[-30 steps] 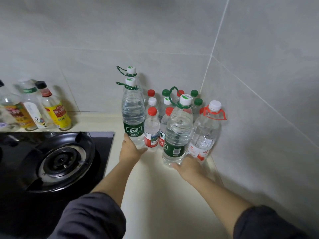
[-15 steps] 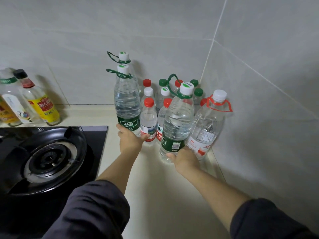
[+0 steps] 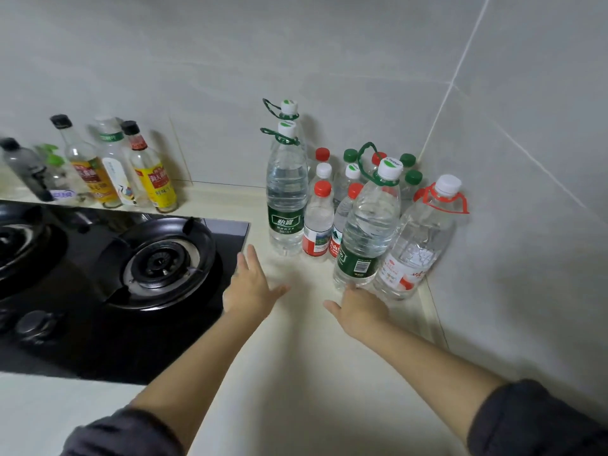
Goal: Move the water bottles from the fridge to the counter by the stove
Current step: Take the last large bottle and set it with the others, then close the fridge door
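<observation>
While both hands hover over counter [image 3: 296, 373], neither grips anything. Left hand [image 3: 250, 291] open, fingers spread, clear of tall green-label bottle [image 3: 285, 199], which stands upright just right of stove [image 3: 131, 264]. Right hand [image 3: 360, 309] open, fingertips at base of second green-label bottle [image 3: 367, 232]; contact unclear. Red-handled bottle [image 3: 421, 245] just beside it by wall. Small red- and green-capped bottles [image 3: 318, 222] cluster behind in corner.

Both hands, left [image 3: 251, 292] and right [image 3: 360, 309], now off the green-label bottles [image 3: 285, 205], fingers spread.
</observation>
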Demonstrator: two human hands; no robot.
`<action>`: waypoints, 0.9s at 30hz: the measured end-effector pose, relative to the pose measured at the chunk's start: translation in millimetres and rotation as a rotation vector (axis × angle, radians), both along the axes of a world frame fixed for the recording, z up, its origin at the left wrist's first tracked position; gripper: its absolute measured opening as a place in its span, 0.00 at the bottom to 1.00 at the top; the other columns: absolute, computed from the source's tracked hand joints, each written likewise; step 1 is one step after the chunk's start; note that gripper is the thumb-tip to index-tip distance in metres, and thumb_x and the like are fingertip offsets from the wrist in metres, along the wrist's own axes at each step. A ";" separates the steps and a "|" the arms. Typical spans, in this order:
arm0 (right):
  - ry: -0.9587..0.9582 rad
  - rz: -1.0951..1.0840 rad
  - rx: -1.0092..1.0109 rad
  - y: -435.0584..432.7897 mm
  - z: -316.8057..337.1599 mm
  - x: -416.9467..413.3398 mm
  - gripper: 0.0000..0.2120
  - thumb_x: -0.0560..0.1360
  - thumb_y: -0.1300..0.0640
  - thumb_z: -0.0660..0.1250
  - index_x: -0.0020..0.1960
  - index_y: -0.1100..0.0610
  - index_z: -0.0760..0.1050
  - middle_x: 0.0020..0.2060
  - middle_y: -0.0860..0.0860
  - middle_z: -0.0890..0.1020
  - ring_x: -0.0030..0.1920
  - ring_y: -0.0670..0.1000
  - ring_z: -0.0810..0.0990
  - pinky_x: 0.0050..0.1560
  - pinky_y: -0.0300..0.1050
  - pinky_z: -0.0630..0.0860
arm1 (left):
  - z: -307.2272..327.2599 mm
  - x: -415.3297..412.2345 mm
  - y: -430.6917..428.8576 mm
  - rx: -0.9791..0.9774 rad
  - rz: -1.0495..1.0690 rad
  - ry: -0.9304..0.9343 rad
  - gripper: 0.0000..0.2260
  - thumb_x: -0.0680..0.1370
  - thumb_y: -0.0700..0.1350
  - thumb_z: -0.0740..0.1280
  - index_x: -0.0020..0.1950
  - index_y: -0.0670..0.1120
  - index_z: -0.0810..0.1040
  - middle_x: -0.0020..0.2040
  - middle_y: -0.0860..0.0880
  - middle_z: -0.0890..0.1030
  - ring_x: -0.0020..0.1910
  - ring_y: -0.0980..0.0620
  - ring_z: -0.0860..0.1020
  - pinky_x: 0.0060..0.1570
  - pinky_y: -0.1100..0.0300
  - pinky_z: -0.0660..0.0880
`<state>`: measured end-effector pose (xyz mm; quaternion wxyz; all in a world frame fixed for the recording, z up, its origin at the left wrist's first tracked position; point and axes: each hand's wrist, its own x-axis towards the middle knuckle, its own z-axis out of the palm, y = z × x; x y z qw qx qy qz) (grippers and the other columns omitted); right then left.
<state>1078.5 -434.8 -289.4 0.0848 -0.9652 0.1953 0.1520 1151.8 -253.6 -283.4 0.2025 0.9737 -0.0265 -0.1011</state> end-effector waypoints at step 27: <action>-0.424 1.491 0.165 519.2 113.1 -170.0 0.31 0.81 0.41 0.55 0.79 0.52 0.51 0.78 0.55 0.57 0.77 0.57 0.55 0.75 0.55 0.56 | 108.9 -418.7 465.1 0.471 0.816 -0.380 0.43 0.71 0.64 0.69 0.77 0.42 0.60 0.76 0.41 0.64 0.74 0.42 0.65 0.66 0.47 0.70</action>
